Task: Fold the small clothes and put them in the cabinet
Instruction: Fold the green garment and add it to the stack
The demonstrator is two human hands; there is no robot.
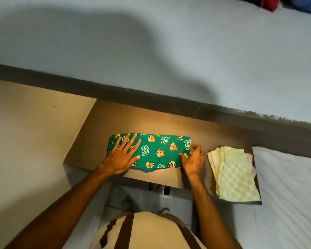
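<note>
A green garment [159,150] printed with cartoon chipmunks lies folded into a long strip on the brown wooden surface [136,119]. My left hand [121,155] rests flat on its left part, fingers spread. My right hand [193,159] pinches the garment's right end between thumb and fingers. To the right lies a folded pale green checked cloth [235,175] with cream layers under it, apart from both hands.
A pale blue wall [151,51] rises behind the surface above a dark skirting band. A beige panel [25,132] stands at the left. A white mattress or cushion [291,186] lies at the right. Red and blue items [271,3] show at the top right.
</note>
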